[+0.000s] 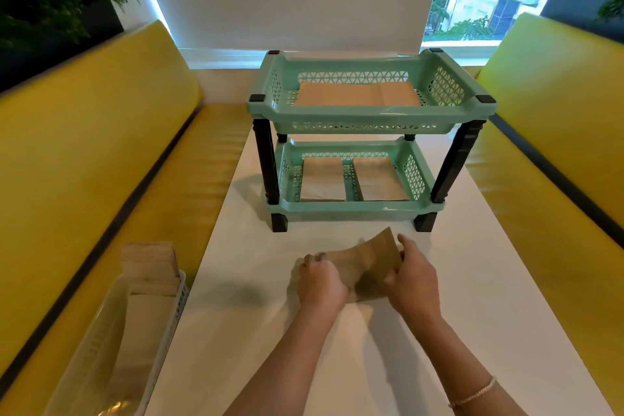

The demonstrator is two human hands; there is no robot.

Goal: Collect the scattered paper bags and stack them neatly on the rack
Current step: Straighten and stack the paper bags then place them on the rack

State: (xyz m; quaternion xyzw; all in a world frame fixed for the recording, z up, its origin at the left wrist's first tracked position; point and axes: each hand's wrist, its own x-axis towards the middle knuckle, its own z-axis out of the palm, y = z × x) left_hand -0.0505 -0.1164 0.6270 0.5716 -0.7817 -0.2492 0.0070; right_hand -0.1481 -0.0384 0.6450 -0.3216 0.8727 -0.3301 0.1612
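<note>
A brown paper bag (366, 263) is held just above the white table (489, 297) in front of me, bent upward at its far end. My left hand (320, 284) grips its left edge and my right hand (413, 275) grips its right edge. Beyond them stands a mint-green two-tier rack (368, 115) with black legs. Flat brown bags (358, 94) lie in its top tray. Two piles of bags (354, 181) sit side by side in the bottom tray.
A white plastic basket (169, 317) holding several more brown bags stands on the yellow bench (84, 162) at my left. Another yellow bench (557, 132) lines the right side. Plants and a window are behind.
</note>
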